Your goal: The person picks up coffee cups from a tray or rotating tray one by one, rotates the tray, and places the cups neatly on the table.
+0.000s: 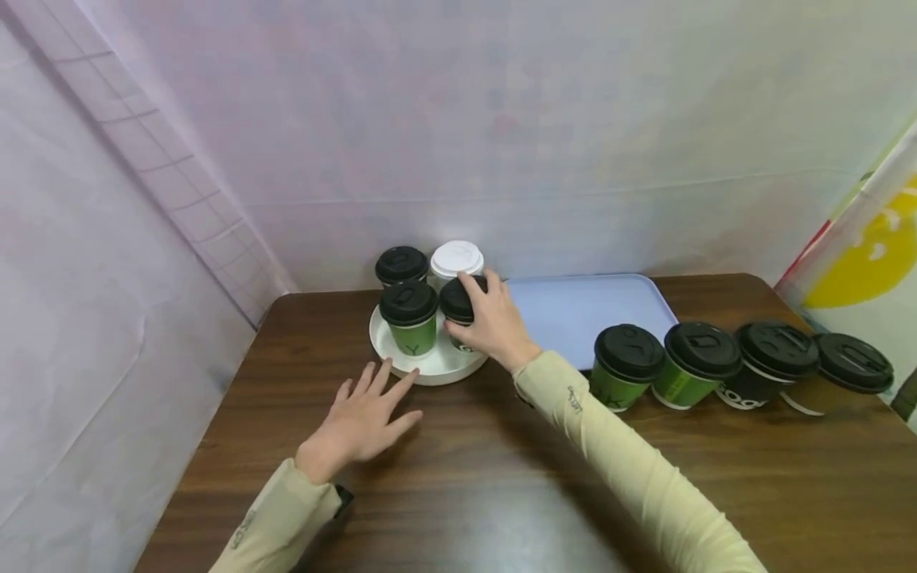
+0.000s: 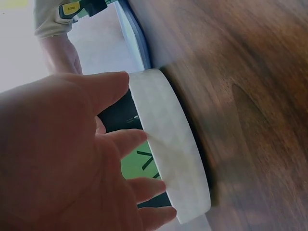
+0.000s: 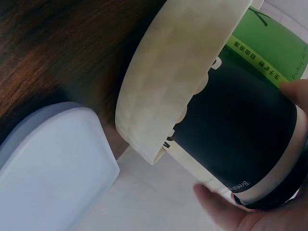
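My left hand (image 1: pixel 363 424) nearest, fingers spread, at seven o'clock of the white tray (image 1: pixel 444 374); rim contact unclear. Green cup (image 1: pixel 415 338) at nine. My right hand (image 1: pixel 496 328), apart from the left, grips the black cup (image 1: pixel 455 304) round its lid, tray's three o'clock. White-lidded cup (image 1: pixel 457 259) behind, at one. I'd hold the black cup upright, base flat before loosening, neighbours unnudged.

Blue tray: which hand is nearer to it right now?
Right. The right hand grips a black-lidded cup just left of the blue tray; the left hand is farther left, at the front rim of the white round tray.
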Action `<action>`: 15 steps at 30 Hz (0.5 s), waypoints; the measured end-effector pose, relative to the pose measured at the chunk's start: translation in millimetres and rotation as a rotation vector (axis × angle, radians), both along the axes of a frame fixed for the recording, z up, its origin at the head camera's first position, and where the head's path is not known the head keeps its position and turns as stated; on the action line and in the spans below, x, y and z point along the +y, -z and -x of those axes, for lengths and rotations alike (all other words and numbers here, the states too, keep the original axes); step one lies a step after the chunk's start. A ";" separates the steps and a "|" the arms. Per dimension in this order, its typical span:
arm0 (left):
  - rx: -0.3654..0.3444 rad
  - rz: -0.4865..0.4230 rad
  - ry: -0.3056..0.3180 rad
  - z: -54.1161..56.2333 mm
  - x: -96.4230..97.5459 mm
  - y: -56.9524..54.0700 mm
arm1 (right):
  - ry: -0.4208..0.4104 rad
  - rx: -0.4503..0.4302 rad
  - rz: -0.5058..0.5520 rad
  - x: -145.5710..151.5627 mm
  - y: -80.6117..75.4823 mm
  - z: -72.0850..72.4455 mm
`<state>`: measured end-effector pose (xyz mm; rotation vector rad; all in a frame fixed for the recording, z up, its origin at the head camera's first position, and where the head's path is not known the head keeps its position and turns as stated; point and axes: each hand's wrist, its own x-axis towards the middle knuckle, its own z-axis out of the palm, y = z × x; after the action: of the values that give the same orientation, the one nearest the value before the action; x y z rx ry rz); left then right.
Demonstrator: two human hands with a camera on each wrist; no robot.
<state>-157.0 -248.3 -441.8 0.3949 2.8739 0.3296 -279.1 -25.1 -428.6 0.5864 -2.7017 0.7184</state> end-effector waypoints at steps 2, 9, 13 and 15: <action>-0.005 -0.004 0.003 -0.1 0.2 0.6 | -0.004 -0.006 0.024 1.2 1.1 -0.1; -0.017 -0.011 0.005 0.3 1.1 0.9 | -0.026 0.010 0.077 6.5 -0.9 -2.1; -0.019 -0.025 0.008 0.4 1.2 0.0 | -0.034 0.031 0.093 9.0 -5.2 -4.1; -0.021 -0.031 0.006 0.6 1.1 -0.2 | -0.043 0.043 0.094 9.6 -7.0 -5.5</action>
<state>-157.6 -247.2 -441.6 0.4022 2.8497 0.3749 -273.5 -15.5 -421.6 0.6305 -2.6069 0.8293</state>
